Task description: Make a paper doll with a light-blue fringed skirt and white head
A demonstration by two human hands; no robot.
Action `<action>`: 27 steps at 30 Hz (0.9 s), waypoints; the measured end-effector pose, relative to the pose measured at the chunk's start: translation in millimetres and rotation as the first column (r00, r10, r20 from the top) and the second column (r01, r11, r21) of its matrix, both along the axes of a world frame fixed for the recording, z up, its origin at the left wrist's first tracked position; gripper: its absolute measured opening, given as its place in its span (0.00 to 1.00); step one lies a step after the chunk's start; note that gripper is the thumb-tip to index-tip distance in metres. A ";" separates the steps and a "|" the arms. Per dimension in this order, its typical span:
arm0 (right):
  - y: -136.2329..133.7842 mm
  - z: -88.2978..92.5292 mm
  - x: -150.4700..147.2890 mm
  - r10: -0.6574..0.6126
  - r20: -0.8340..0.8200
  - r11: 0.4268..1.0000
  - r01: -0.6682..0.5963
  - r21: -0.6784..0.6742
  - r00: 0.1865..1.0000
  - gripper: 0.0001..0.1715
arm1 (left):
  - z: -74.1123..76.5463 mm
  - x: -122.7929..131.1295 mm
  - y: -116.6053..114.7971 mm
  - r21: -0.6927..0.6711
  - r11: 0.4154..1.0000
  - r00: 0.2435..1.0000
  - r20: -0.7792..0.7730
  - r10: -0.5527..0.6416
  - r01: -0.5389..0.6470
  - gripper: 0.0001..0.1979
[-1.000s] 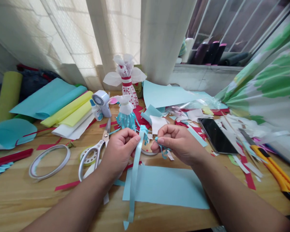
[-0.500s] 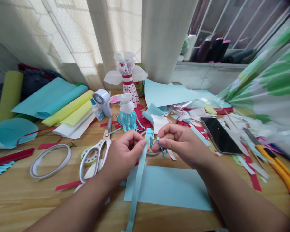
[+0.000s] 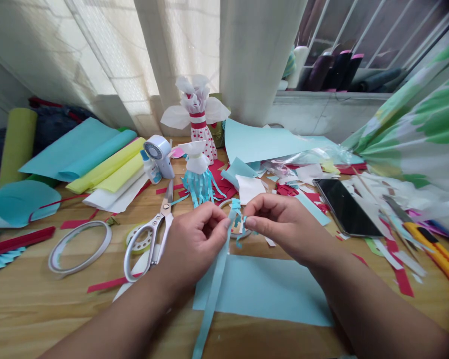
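My left hand [image 3: 202,239] pinches a long light-blue paper strip [image 3: 214,294] near its upper end, and the strip hangs toward the table's front edge. Small curled blue pieces show at the strip's top. Close on the right, my right hand [image 3: 280,222] has thumb and forefinger pinched on a small curled blue paper piece [image 3: 239,243]. Beneath both hands lies a light-blue paper sheet [image 3: 265,289]. Behind them, a blue-fringed figure with a white top [image 3: 198,174] stands beside a taller white one with red dots [image 3: 199,124].
Scissors [image 3: 166,208], a tape roll [image 3: 80,249] and a small fan [image 3: 160,152] are on the left. At right lie a black phone [image 3: 347,207], a yellow cutter [image 3: 437,257] and paper scraps. Paper rolls and sheets lie at the back left.
The curled blue piece at my right fingers now hangs closer to the strip's top. My left hand has shifted slightly right. The camera view has moved slightly.
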State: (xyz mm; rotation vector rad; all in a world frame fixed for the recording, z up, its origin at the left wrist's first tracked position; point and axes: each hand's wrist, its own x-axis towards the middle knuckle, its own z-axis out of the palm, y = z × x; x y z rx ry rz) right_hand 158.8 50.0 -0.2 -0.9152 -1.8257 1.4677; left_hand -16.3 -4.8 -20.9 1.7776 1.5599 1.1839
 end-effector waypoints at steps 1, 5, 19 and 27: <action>0.0 -0.2 -0.2 -0.007 0.008 1.000 0.007 0.013 1.000 0.04 | -0.2 0.0 0.0 0.002 1.000 1.000 -0.004 0.002 -0.002 0.06; -1.4 -0.3 -1.6 -0.059 0.075 0.990 0.048 0.135 0.995 0.04 | -0.2 1.0 0.8 0.009 1.000 0.999 -0.039 -0.001 0.001 0.06; -5.9 1.4 -3.6 -0.145 0.197 0.872 0.032 0.488 0.970 0.06 | 3.9 4.1 0.1 0.066 0.998 0.994 -0.105 -0.018 0.025 0.05; 0.7 4.5 9.3 -0.046 0.038 0.923 0.028 0.383 0.998 0.04 | 0.0 0.2 2.4 -0.045 0.998 0.998 0.047 0.035 -0.033 0.06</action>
